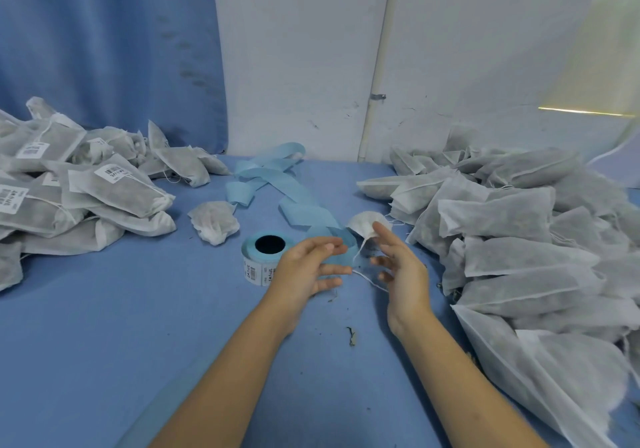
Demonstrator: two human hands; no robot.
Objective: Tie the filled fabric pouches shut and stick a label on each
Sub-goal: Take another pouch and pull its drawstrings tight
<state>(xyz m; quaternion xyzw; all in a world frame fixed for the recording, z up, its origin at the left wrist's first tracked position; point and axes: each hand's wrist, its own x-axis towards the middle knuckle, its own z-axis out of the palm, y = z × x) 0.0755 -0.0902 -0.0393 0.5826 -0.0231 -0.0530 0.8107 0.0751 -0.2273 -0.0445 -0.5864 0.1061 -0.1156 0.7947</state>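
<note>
done: labelled pile (86, 188) at 9 o'clock | left: larger unlabelled pile (519, 240) at 3 | now: pouch (363, 224) at 12 of hands, drawstring (367, 278) between left hand (308, 267) and right hand (403, 271) | fingers half-spread, grip unclear

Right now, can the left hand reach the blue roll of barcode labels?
Probably yes: the left hand hovers right beside the blue roll of barcode labels, fingers straight, nothing lying between them.

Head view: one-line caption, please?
The left hand and right hand at a small pouch and its string, beside the label roll; labelled pouches left, unlabelled pile right.
</note>
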